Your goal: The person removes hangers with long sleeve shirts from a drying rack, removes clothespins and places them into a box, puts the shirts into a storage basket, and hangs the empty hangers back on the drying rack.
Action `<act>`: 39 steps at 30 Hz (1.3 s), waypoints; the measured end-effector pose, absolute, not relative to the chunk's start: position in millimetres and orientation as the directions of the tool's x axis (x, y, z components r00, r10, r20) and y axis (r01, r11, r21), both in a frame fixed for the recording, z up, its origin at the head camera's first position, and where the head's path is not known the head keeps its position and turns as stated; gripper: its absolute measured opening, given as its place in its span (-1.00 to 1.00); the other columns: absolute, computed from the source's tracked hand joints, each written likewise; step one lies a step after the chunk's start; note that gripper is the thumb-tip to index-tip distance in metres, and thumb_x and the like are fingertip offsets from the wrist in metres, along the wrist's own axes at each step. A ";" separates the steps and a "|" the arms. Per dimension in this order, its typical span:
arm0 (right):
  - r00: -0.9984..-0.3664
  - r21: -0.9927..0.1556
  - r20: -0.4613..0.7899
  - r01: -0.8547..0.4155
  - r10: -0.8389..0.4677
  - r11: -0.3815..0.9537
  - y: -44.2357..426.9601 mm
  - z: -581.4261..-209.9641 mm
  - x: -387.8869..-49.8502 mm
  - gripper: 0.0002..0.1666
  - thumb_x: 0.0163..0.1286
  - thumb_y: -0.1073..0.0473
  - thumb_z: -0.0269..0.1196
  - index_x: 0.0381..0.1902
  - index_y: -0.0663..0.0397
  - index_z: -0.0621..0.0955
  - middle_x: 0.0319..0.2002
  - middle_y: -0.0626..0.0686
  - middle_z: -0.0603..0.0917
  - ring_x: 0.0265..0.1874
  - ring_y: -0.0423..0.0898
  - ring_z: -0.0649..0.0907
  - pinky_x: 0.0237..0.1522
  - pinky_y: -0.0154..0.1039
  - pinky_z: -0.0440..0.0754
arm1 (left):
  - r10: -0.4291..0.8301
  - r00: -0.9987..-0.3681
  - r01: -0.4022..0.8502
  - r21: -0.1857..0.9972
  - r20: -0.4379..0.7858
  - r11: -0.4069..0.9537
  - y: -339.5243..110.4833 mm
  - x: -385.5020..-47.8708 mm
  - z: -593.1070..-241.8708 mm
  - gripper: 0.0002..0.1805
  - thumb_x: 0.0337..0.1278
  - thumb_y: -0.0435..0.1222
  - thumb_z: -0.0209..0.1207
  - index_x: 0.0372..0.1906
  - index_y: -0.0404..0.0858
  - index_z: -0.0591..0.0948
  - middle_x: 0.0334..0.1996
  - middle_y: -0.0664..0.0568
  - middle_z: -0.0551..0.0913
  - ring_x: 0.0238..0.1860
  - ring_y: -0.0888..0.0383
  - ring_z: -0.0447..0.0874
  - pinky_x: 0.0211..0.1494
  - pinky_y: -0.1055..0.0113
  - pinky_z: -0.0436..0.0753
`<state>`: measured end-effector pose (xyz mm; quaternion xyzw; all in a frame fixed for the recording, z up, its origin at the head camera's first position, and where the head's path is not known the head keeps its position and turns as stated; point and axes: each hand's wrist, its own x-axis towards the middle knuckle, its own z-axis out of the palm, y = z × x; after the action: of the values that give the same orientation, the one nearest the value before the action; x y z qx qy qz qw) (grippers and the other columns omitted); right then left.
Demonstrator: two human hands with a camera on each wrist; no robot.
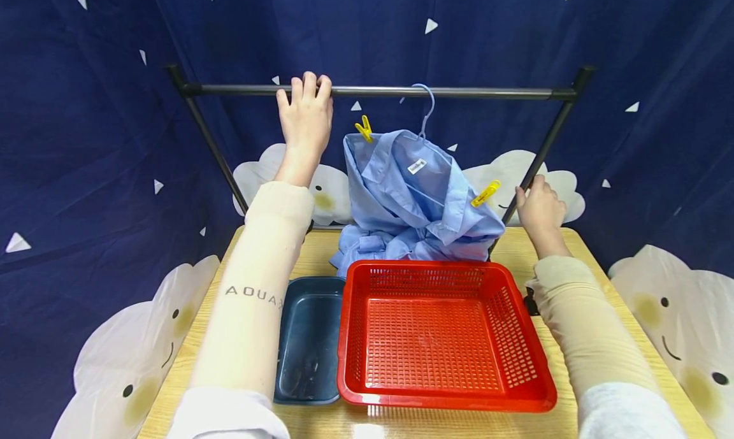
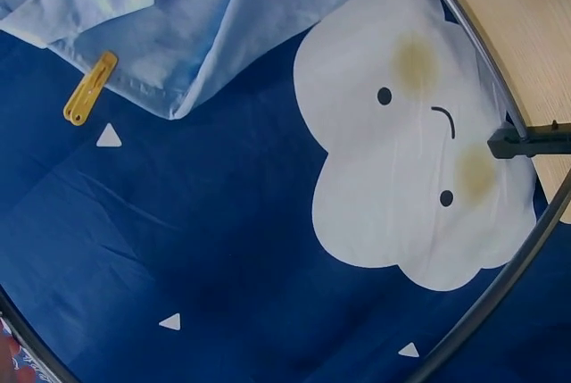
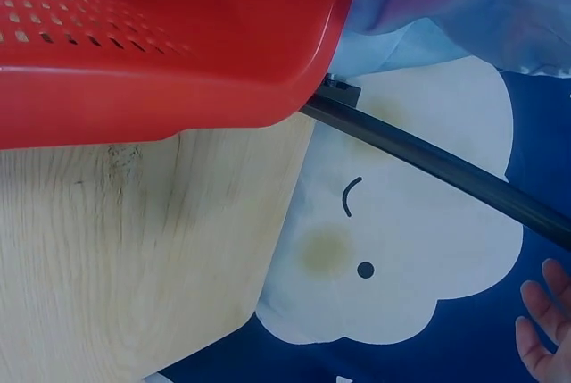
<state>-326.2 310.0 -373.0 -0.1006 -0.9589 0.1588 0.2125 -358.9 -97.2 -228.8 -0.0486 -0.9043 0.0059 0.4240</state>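
The shirt (image 1: 375,200) hangs pegged, lower folds not yet straightened, with fingers of the left hand (image 1: 306,117) curled over the rail (image 1: 487,93) and any grip by the right hand (image 1: 541,208) on the post (image 1: 552,136) unclear.

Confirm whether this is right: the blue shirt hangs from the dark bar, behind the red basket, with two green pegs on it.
Not quite: the two pegs are yellow, not green, as the head view shows. The rest stands: the blue shirt hangs from the dark bar, behind the red basket.
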 end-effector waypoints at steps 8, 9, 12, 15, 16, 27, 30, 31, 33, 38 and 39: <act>-0.877 -0.376 0.391 0.123 0.278 0.918 316.5 -374.9 -326.2 -0.58 0.42 0.04 -0.07 -0.07 0.36 0.30 -0.15 0.43 0.48 -0.14 0.41 0.47 -0.24 0.27 0.35 | 0.092 -0.615 0.084 -0.051 0.783 0.995 -89.9 -359.5 -229.8 -0.69 0.32 -0.18 -0.14 0.07 -0.18 0.38 0.04 -0.09 0.38 0.13 -0.06 0.28 0.09 0.01 0.23; -0.876 -0.379 0.391 0.124 0.281 0.917 317.5 -375.3 -326.3 -0.58 0.41 0.04 -0.07 -0.07 0.36 0.30 -0.15 0.44 0.48 -0.14 0.41 0.47 -0.24 0.27 0.35 | 0.093 -0.612 0.085 -0.052 0.785 0.995 -88.9 -359.6 -230.0 -0.70 0.32 -0.18 -0.14 0.07 -0.18 0.38 0.04 -0.09 0.38 0.12 -0.06 0.28 0.08 0.01 0.23; -0.876 -0.383 0.386 0.134 0.290 0.914 319.6 -375.0 -325.5 -0.57 0.41 0.04 -0.07 -0.06 0.36 0.30 -0.14 0.44 0.48 -0.14 0.43 0.47 -0.24 0.29 0.35 | 0.097 -0.605 0.089 -0.054 0.790 0.995 -85.8 -359.7 -230.4 -0.70 0.32 -0.18 -0.14 0.06 -0.18 0.38 0.04 -0.09 0.38 0.12 -0.06 0.29 0.08 0.01 0.23; -0.878 -0.377 0.375 0.149 0.298 0.914 321.7 -373.7 -324.8 -0.56 0.42 0.03 -0.08 -0.05 0.37 0.29 -0.15 0.46 0.47 -0.15 0.44 0.47 -0.26 0.29 0.35 | 0.101 -0.602 0.093 -0.057 0.792 0.994 -82.8 -359.6 -230.5 -0.70 0.32 -0.17 -0.14 0.05 -0.17 0.38 0.04 -0.08 0.39 0.12 -0.06 0.29 0.08 0.01 0.24; -0.877 -0.376 0.374 0.153 0.301 0.914 322.3 -373.2 -324.6 -0.56 0.42 0.03 -0.08 -0.05 0.36 0.29 -0.15 0.46 0.47 -0.16 0.44 0.47 -0.27 0.28 0.36 | 0.102 -0.602 0.094 -0.057 0.792 0.994 -81.9 -359.7 -230.5 -0.70 0.32 -0.17 -0.14 0.05 -0.17 0.39 0.04 -0.08 0.39 0.12 -0.06 0.29 0.08 0.01 0.24; -0.874 -0.371 0.345 0.209 0.343 0.905 333.5 -372.5 -325.8 -0.52 0.41 0.00 -0.09 -0.01 0.36 0.26 -0.14 0.45 0.48 -0.20 0.44 0.48 -0.31 0.28 0.38 | 0.113 -0.595 0.102 -0.066 0.795 0.993 -70.9 -360.0 -232.0 -0.71 0.34 -0.18 -0.16 0.06 -0.17 0.38 0.04 -0.07 0.38 0.12 -0.05 0.28 0.09 0.01 0.24; -0.874 -0.378 0.331 0.221 0.355 0.899 335.9 -372.1 -326.2 -0.51 0.41 0.00 -0.10 0.02 0.36 0.24 -0.11 0.45 0.47 -0.18 0.44 0.47 -0.29 0.29 0.38 | 0.116 -0.592 0.104 -0.067 0.798 0.992 -68.1 -359.9 -232.0 -0.71 0.33 -0.18 -0.16 0.05 -0.17 0.39 0.02 -0.07 0.39 0.12 -0.05 0.29 0.09 0.01 0.24; -0.873 -0.380 0.331 0.224 0.358 0.898 336.6 -371.9 -326.2 -0.51 0.41 0.00 -0.09 0.02 0.35 0.24 -0.11 0.45 0.47 -0.17 0.44 0.47 -0.29 0.29 0.38 | 0.117 -0.591 0.105 -0.068 0.798 0.992 -67.1 -359.9 -231.9 -0.71 0.33 -0.18 -0.16 0.05 -0.17 0.39 0.01 -0.07 0.39 0.11 -0.05 0.29 0.09 0.01 0.23; -0.872 -0.385 0.331 0.225 0.361 0.895 338.1 -371.5 -326.0 -0.51 0.41 0.00 -0.09 0.02 0.35 0.25 -0.10 0.45 0.47 -0.16 0.44 0.46 -0.27 0.30 0.37 | 0.119 -0.588 0.103 -0.072 0.800 0.992 -65.3 -360.0 -231.7 -0.72 0.33 -0.18 -0.16 0.04 -0.16 0.39 0.01 -0.06 0.39 0.11 -0.05 0.29 0.08 0.01 0.24; -0.873 -0.385 0.328 0.225 0.361 0.895 342.7 -370.9 -325.4 -0.53 0.42 0.00 -0.11 -0.01 0.34 0.26 -0.11 0.47 0.46 -0.15 0.45 0.44 -0.24 0.30 0.35 | 0.121 -0.584 0.100 -0.077 0.803 0.992 -60.2 -359.9 -231.8 -0.72 0.32 -0.17 -0.14 0.04 -0.15 0.39 0.00 -0.06 0.39 0.10 -0.04 0.30 0.07 0.02 0.26; -0.873 -0.386 0.327 0.226 0.362 0.894 343.9 -371.1 -325.4 -0.53 0.42 0.00 -0.11 0.00 0.34 0.26 -0.11 0.47 0.46 -0.15 0.45 0.44 -0.23 0.30 0.35 | 0.121 -0.587 0.103 -0.075 0.800 0.992 -59.2 -359.8 -231.9 -0.71 0.32 -0.16 -0.13 0.04 -0.15 0.39 0.01 -0.06 0.39 0.11 -0.05 0.30 0.07 0.02 0.25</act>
<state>-325.4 343.9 -371.1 -0.1545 -0.9525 0.1704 0.1994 -359.8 -59.2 -231.9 -0.0629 -0.8908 0.0104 0.4499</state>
